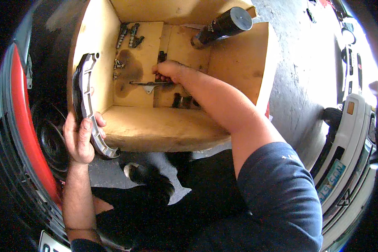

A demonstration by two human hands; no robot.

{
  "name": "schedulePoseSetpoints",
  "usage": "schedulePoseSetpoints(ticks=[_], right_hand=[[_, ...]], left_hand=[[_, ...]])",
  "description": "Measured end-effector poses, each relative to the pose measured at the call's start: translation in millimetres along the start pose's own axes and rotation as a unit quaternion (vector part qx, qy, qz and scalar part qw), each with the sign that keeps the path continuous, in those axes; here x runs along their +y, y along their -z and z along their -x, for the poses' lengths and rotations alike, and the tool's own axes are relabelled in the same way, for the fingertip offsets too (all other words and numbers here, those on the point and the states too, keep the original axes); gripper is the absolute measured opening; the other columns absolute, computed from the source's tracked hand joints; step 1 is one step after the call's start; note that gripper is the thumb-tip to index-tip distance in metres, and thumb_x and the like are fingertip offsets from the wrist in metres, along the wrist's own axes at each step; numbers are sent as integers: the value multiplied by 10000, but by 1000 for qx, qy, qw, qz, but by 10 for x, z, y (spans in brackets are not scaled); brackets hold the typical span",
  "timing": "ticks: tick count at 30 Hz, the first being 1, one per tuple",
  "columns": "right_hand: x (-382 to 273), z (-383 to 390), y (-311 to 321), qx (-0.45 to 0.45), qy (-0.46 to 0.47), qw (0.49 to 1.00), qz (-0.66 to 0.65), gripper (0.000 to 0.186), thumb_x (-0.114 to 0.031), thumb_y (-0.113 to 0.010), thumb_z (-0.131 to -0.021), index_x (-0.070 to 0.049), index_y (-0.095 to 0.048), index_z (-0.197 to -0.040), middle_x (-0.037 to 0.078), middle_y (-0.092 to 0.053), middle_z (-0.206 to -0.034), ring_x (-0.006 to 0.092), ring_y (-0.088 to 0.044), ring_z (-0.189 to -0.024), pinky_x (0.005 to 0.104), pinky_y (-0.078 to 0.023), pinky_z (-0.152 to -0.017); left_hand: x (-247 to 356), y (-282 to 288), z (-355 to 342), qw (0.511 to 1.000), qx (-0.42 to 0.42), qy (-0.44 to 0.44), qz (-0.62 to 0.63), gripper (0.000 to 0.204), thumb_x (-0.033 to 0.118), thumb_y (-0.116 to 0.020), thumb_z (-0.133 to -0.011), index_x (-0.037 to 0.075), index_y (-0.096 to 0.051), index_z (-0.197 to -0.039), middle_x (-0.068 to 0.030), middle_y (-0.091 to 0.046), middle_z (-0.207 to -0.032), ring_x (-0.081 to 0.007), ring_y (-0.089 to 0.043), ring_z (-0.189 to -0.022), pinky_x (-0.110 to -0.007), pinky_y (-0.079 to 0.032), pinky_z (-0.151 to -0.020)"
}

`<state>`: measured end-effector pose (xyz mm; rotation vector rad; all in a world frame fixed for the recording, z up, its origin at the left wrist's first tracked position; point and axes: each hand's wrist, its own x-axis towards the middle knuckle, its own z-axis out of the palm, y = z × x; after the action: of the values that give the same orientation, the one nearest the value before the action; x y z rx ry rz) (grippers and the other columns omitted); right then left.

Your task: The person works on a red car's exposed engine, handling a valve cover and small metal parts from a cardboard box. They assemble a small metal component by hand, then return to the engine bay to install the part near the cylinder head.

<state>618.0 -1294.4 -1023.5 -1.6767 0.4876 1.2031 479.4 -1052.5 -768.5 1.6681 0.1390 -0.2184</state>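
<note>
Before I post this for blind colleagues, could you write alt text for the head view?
A person's right hand reaches into an open cardboard box of small parts while the left hand grips a long curved piece at the box's left side. A black cylinder leans in its far right corner.

Our left hand holds a curved metal part; our right hand is inside a box, near a bracket.

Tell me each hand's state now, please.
Left hand: closed on a curved silver-and-black metallic part.
Right hand: curled; whether holding anything cannot be told.
</note>
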Motion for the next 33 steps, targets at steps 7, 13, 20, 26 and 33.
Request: schedulePoseSetpoints(ticks=[7,13,20,26,33], right_hand=[[-385,465,-173,55,168,969,174,335,-284,-700,-726,-12,-696,-920,117,-685,-845,234,-637,-717,372,-510,-673],[-735,1272,-564,79,100,977,172,644,-298,-689,-806,78,-404,-1244,255,-600,-1152,317,-621,-1082,401,-504,-941],[-533,927,-834,70,76,991,88,614,-197,-667,-820,44,-356,-1292,197,-626,-1117,349,-609,-1078,456,-506,-908],[-213,57,-761,178,169,957,156,466,-205,-513,-907,11,-455,-1315,201,-544,-1277,387,-551,-1138,506,-437,-954],[-214,1,-68,219,147,929,257,493,-378,-447,-948,-44,-528,-1301,211,-573,-1257,389,-544,-1181,522,-449,-961]], left_hand=[[-47,-4,-17,1000,12,-6,28,650,409,-511,-957,-57,-379,-1391,-70,-587,-766,-79,-514,-525,-193,-444,-483],[-27,-27,7,998,54,-17,-6,727,457,-479,-953,-71,-314,-1425,-57,-556,-734,-85,-493,-501,-198,-431,-468],[-9,-65,-28,998,43,-40,-17,665,398,-387,-993,-81,-271,-1440,-65,-535,-742,-92,-481,-495,-199,-424,-467],[15,-112,-35,997,59,-43,-37,663,407,-371,-992,-70,-278,-1442,-65,-525,-731,-88,-470,-486,-195,-405,-448],[12,-115,-6,996,83,-38,-24,670,406,-382,-978,-77,-288,-1433,-77,-541,-729,-104,-476,-481,-209,-421,-453]])
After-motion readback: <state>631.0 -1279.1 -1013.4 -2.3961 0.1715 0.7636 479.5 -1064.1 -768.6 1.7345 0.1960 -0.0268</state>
